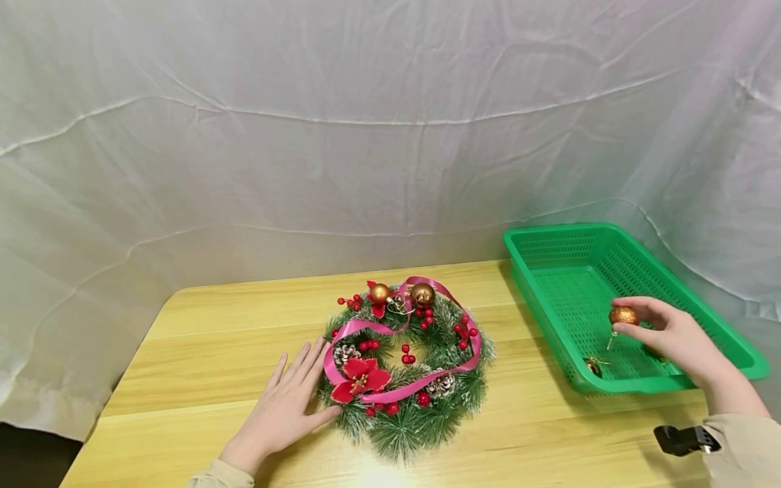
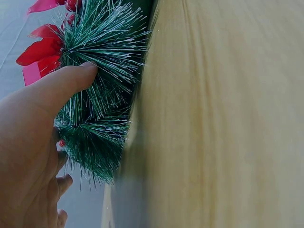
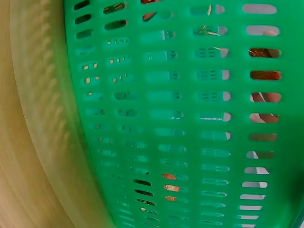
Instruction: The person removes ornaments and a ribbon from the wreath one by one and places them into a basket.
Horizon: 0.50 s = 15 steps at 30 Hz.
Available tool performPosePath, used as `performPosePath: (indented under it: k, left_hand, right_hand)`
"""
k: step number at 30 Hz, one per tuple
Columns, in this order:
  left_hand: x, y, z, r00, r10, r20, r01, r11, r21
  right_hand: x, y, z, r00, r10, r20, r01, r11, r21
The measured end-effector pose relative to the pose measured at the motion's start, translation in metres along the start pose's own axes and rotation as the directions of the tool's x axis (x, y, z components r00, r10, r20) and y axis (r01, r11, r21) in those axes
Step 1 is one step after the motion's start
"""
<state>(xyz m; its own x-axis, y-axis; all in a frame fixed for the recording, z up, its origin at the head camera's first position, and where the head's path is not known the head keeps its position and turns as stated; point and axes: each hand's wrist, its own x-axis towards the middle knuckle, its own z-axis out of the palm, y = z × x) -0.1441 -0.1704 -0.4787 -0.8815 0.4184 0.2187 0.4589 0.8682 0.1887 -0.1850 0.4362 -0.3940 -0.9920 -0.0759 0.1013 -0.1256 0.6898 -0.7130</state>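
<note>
A green Christmas wreath [image 1: 399,434] lies on the table, trimmed with a pink ribbon [image 1: 407,390], red flowers, berries, pine cones and two gold baubles. My left hand [image 1: 283,410] rests at its left side with fingers extended; in the left wrist view its thumb [image 2: 71,83] touches the needles [image 2: 107,54]. Over the near end of a green basket [image 1: 543,322], my right hand [image 1: 680,339] pinches a glittery copper bauble [image 1: 622,315] between thumb and fingers. A cord dangles below it. In the right wrist view the basket wall [image 3: 190,126] covers most of that hand.
Inside the basket, a small brown bauble [image 1: 593,368] lies in the near left corner, and another sits partly hidden under my right hand. The wooden table [image 1: 207,352] extends left of the wreath. A pale cloth [image 1: 342,169] hangs behind it.
</note>
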Motion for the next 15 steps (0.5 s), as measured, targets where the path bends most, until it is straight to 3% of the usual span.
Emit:
performPosePath:
  k: [15]
  left_hand:
    - [-0.0004, 0.0001, 0.0009, 0.999, 0.010, -0.031, -0.011, 1.000, -0.011]
  right_hand:
    - [0.0031, 0.0009, 0.0016, 0.984, -0.030, 0.175, 0.034, 0.999, -0.020]
